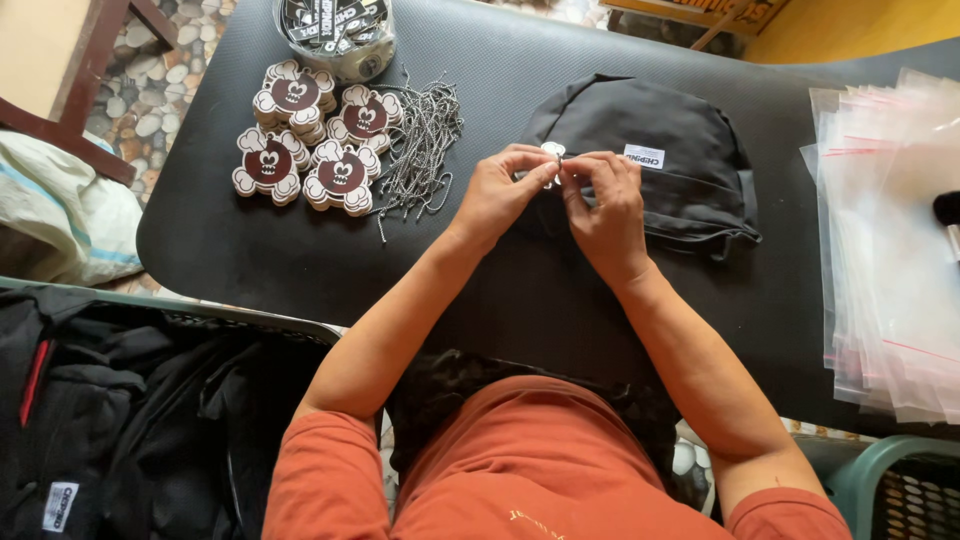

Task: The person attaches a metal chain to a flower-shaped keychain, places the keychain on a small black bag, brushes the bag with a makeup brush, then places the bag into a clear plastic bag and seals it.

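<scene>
A black table (250, 250) stands on a pebble floor (150, 100), beside a wooden chair (85, 75) and yellow wall (870, 25).

Blk cap (655, 160), maroon/cream tags (310, 135)

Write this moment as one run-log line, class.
left hand: pinching small white tag | right hand: pinching same tag | under hands: black bag | nearby: ball chains, round tags

One head camera looks steeply down, close over the black table (260, 250).
</scene>
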